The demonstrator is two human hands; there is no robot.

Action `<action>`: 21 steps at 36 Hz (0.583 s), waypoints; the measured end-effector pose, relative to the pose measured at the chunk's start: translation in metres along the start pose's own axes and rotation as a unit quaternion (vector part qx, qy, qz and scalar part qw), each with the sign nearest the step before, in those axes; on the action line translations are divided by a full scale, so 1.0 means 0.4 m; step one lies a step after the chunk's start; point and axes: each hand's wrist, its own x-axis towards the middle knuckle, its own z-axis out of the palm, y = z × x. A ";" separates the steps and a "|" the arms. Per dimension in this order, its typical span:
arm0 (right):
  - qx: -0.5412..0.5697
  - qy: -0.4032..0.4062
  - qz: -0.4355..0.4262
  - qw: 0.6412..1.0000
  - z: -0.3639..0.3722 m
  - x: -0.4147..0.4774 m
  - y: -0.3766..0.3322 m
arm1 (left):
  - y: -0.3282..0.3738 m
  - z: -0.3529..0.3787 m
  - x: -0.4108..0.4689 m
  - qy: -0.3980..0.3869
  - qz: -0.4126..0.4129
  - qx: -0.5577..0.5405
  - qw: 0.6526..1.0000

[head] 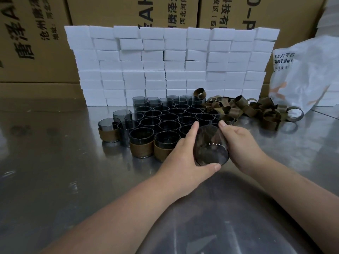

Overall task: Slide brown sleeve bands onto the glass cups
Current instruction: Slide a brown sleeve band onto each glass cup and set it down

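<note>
A smoky glass cup [211,146] is held tilted between both hands, its base facing me. My left hand [185,153] grips it from the left, thumb under the base rim. My right hand [240,143] holds its right side. No band shows on this cup. Behind it several bare dark glass cups [168,117] stand in rows on the metal table. Three cups at the front left wear brown sleeve bands [141,148]. A loose heap of brown bands [244,109] lies to the right of the cups.
A wall of white foam blocks [170,65] stands behind the cups, with cardboard cartons [33,43] behind it. A white plastic bag [304,76] sits at the right. The steel table [55,162] stretches to the left and toward me.
</note>
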 end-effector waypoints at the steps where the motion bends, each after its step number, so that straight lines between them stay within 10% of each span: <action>1: 0.011 -0.009 0.010 1.000 -0.001 -0.003 -0.004 | 0.002 0.000 0.000 0.005 -0.001 -0.010 1.000; 9: -0.108 0.194 -0.047 0.974 -0.063 0.041 0.012 | -0.004 -0.003 0.001 0.015 -0.035 -0.031 0.999; 14: -0.170 0.308 0.066 0.934 -0.190 0.108 0.096 | -0.005 -0.003 -0.003 -0.002 -0.050 -0.021 0.999; 21: -0.249 0.237 0.062 0.937 -0.198 0.155 0.144 | -0.007 0.002 0.003 -0.022 -0.043 -0.038 0.998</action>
